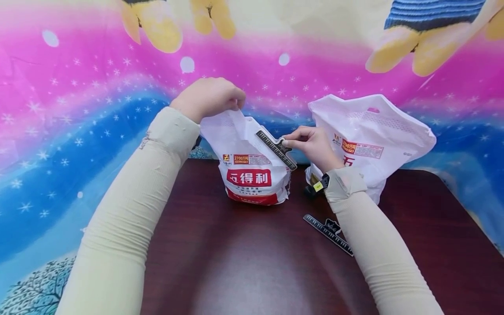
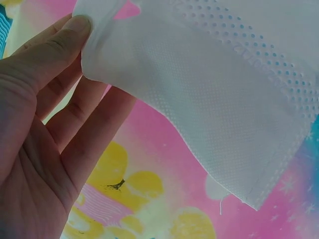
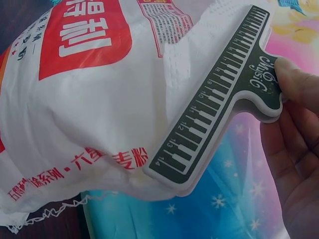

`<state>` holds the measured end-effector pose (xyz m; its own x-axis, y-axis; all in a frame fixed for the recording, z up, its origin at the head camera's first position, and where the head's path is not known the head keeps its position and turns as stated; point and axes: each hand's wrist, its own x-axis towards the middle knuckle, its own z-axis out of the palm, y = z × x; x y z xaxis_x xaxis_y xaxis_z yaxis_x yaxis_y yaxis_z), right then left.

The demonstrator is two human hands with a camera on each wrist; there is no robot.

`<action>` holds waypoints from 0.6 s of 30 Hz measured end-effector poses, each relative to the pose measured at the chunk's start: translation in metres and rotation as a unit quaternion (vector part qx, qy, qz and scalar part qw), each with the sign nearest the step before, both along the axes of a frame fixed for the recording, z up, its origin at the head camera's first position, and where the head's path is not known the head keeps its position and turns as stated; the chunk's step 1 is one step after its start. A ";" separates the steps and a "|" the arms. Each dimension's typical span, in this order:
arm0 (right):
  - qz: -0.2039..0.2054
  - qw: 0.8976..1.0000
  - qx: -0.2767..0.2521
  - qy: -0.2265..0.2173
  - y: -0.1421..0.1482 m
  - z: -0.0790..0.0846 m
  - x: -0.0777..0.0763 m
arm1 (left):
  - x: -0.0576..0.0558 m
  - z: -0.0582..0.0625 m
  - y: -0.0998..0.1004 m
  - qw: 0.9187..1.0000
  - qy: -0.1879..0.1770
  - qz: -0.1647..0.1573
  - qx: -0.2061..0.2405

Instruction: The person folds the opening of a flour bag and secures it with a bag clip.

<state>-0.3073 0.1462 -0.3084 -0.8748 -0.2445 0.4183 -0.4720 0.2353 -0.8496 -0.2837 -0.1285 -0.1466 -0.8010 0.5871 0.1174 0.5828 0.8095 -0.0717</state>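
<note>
A white flour bag [image 1: 252,153] with a red label stands upright on the dark table. My left hand [image 1: 212,97] pinches its top corner between thumb and fingers; in the left wrist view the white edge [image 2: 199,109] spreads out from that pinch. At the bag's right side, my right hand [image 1: 315,146] pinches the handle of a black clip [image 1: 275,151] with a piano-key pattern. The right wrist view shows the clip [image 3: 214,104] lying along the bag's folded right edge, thumb on its handle. Whether its jaws grip the bag is hard to tell.
A second white flour bag [image 1: 370,135] stands to the right, its top spread wide, partly behind my right forearm. Another piano-key clip [image 1: 330,232] lies on the table [image 1: 244,262] near that forearm. A patterned pink and blue cloth [image 1: 98,109] hangs behind.
</note>
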 end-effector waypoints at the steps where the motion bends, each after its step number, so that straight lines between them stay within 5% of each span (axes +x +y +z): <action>1: 0.002 1.000 -0.003 0.003 -0.001 0.000 0.000 | 0.000 0.000 0.000 1.000 0.000 0.000 0.001; 18: -0.006 1.000 0.001 0.016 -0.010 0.002 0.000 | -0.001 -0.002 -0.002 1.000 0.013 -0.004 -0.005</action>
<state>-0.3077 0.1366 -0.3066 -0.8634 -0.2350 0.4465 -0.4969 0.2419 -0.8334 -0.2843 -0.1301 -0.1487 -0.7924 0.5953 0.1332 0.5877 0.8035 -0.0950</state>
